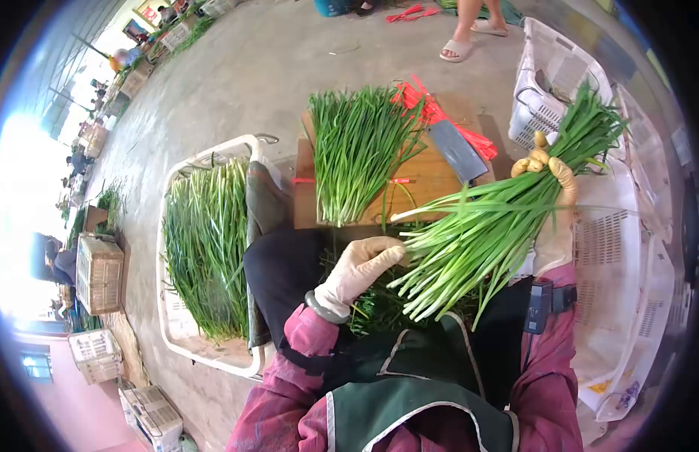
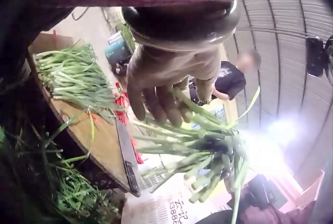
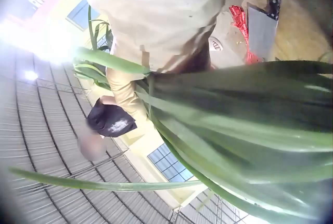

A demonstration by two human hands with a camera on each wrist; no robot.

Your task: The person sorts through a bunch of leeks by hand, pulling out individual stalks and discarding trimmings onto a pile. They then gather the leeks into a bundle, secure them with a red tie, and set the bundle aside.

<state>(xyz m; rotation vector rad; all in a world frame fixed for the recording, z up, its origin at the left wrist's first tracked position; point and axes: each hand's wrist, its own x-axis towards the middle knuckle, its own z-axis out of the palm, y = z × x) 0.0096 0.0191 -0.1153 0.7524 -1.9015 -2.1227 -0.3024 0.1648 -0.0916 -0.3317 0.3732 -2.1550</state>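
Yellowish-gloved fingers of the right hand [image 1: 549,169] wrap around a large bunch of long green stalks [image 1: 481,237], near its leafy end. The bunch slants down to the left, its pale stem ends fanned out. In the right wrist view the glove [image 3: 161,21] lies against the broad leaves [image 3: 234,125]. At the stem ends is the left hand [image 1: 360,271], in a pale glove. The left wrist view shows this hand [image 2: 174,83] with bent fingers, pinching a stalk at the edge of the bunch [image 2: 203,151].
A wooden board [image 1: 432,181] holds another green bunch [image 1: 357,151], a wide-bladed knife [image 1: 456,151] and red ties [image 1: 421,98]. A white-rimmed crate of greens [image 1: 206,248] stands left; white crates [image 1: 605,233] stand right. Someone's sandalled feet [image 1: 458,49] are beyond the board.
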